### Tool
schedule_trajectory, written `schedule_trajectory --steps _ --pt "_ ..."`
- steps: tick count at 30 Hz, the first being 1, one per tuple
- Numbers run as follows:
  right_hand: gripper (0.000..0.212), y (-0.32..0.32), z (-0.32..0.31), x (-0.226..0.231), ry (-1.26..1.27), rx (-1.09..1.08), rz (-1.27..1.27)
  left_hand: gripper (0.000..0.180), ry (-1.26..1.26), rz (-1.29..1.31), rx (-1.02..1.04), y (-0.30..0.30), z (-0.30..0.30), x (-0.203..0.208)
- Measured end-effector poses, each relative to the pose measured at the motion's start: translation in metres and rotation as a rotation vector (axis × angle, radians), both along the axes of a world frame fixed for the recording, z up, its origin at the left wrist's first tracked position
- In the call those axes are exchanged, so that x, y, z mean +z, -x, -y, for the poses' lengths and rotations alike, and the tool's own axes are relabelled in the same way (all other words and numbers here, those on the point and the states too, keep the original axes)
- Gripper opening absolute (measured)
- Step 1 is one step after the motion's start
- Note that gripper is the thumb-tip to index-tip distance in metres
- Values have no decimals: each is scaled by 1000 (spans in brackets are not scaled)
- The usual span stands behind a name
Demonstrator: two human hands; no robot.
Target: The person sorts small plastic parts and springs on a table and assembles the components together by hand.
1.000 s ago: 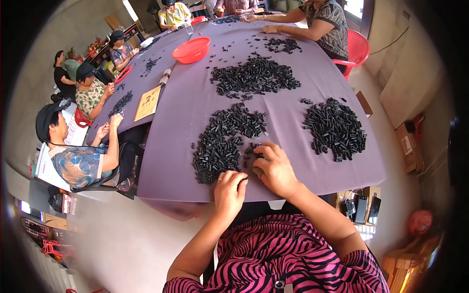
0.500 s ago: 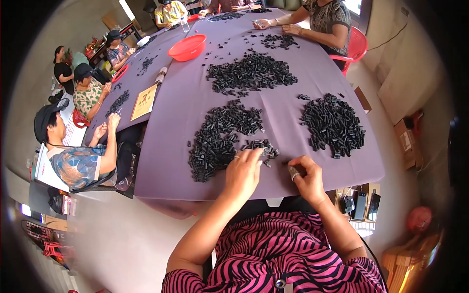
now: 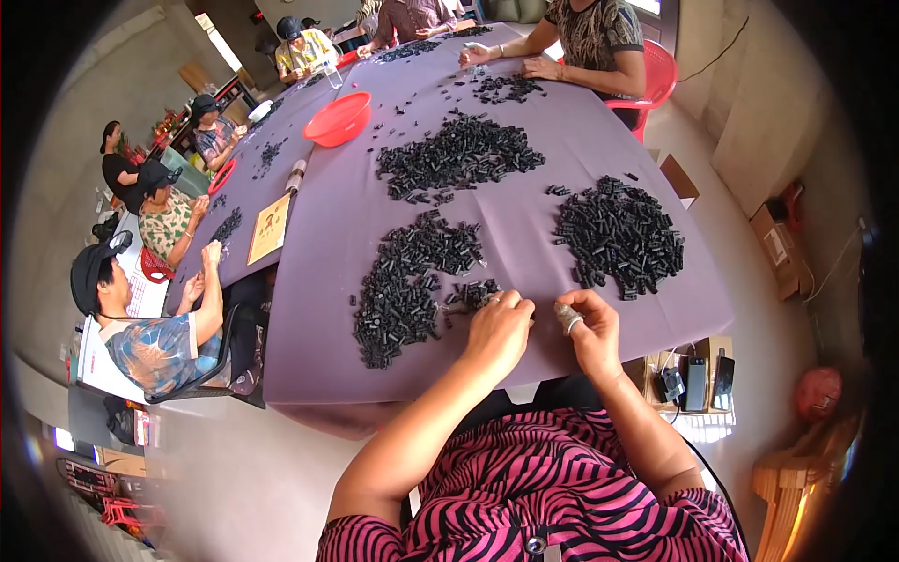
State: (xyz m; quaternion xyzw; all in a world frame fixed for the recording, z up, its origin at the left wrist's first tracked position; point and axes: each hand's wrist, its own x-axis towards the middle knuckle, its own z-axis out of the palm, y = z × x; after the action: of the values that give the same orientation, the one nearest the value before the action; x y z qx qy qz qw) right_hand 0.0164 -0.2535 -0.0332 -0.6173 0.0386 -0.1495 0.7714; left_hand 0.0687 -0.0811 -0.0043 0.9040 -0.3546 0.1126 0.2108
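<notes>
Small black cylindrical parts lie heaped on the purple-grey tablecloth (image 3: 323,328). Beside the left near heap (image 3: 398,298), my left hand (image 3: 501,330) is closed, its fingertips pinched and pointing right. Whatever it pinches is too small to make out. A small cluster of parts (image 3: 473,292) lies just beyond its knuckles. My right hand (image 3: 596,332) is closed too, a short gap to the right, near the table's front edge. Greyish-white wrapping (image 3: 567,318) covers its thumb. Anything between those fingers is hidden. Past it sits the right heap (image 3: 620,236).
A wider heap (image 3: 459,157) lies farther up the table, with a red basin (image 3: 338,120) and a yellow booklet (image 3: 269,229) to its left. Co-workers sit along the left, far and right sides. Boxes with a phone (image 3: 724,382) stand right of my seat.
My left hand has moved right, away from the small cluster, and its spread fingers have drawn together near my right hand. The right hand stays closed in nearly the same place.
</notes>
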Motion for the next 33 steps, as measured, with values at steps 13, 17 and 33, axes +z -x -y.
schedule_trajectory --steps 13,17,33 --pt "19 17 -13 12 109 238 43 15 1092 -916 109 61 -39 1" --pt "16 33 -28 43 345 324 56 16 1465 -1319 215 75 -49 2" --pt "28 47 -34 56 593 523 145 12 910 -1052 41 110 -62 -18"
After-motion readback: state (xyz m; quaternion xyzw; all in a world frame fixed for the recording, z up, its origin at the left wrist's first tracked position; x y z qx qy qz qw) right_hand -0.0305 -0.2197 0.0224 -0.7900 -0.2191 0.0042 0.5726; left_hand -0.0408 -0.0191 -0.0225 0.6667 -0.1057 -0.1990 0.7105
